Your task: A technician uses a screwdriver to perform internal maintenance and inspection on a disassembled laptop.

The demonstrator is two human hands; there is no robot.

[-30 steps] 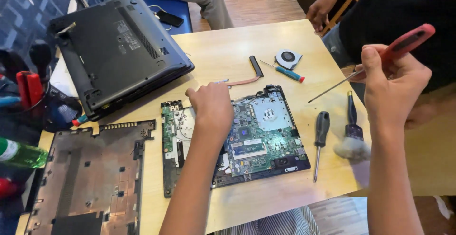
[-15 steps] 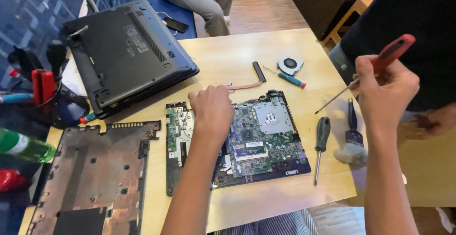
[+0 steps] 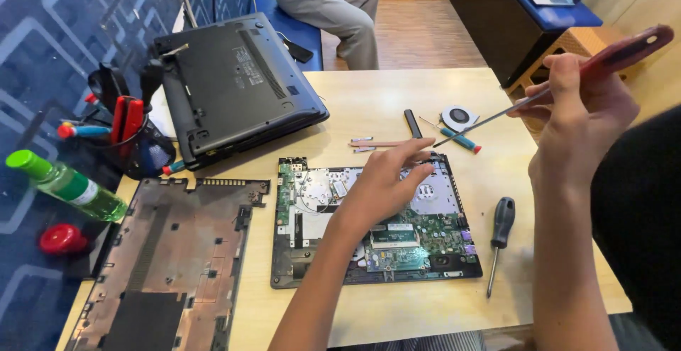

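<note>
**Technician:** Report the position of your left hand (image 3: 383, 188).

**Operator guide:** Your left hand hovers over the laptop motherboard (image 3: 372, 220), which lies flat on the wooden desk (image 3: 369, 103), near its front edge. The fingers (image 3: 415, 154) are spread apart and extend toward the board's rear edge; the grip is open and clamps nothing. Whether the palm touches the board cannot be determined.

**Technician:** And your right hand (image 3: 578, 120)?

**Operator guide:** Your right hand is raised above the right side of the desk, grip closed around the red handle of a long screwdriver (image 3: 553, 85). The thin shaft slants down and to the left, its tip pointing toward the copper heat pipe (image 3: 379, 143) behind the board.

**Technician:** List adjacent items.

**Operator guide:** A black-handled screwdriver (image 3: 499, 241) lies just beside the board's right edge. A round cooling fan (image 3: 460, 117) and a small teal-and-red screwdriver (image 3: 457, 138) lie behind the board. The removed bottom cover (image 3: 170, 259) lies left of the board. A closed laptop (image 3: 237, 85), underside up, sits at the rear left. A green bottle (image 3: 67, 184) and a tool holder (image 3: 131, 135) stand at the far left.
</note>
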